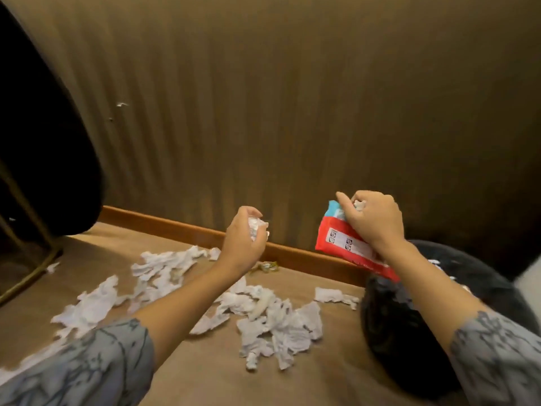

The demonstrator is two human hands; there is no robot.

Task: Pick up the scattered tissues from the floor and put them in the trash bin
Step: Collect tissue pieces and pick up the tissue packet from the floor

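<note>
**Tissues in both hands**

Our bin (409, 317) sits under our right hand (377, 221), which grips a red packet (339, 244) and a wad. Tissues (272, 323) litter the floor (205, 361) below our left hand (244, 241), closed on a tissue ball (257, 227).

Dim warm light, blurred, edge-warped

Crumpled white paper tissues (164, 268) lie matt and creased on the floor (205, 370) below the hands, which looks like a short, matt tan carpet. Beyond the hands, a smooth wooden skirting board (175, 225) has a slight sheen, and the ribbed wall (263, 98) above it is matt brown. The red and blue packet (342, 241) in the right hand (377, 218) is glossy plastic. The black bin liner (409, 317) under that hand shines faintly. Far left of the hands, a brass-coloured metal frame (32, 273) gleams.
</note>
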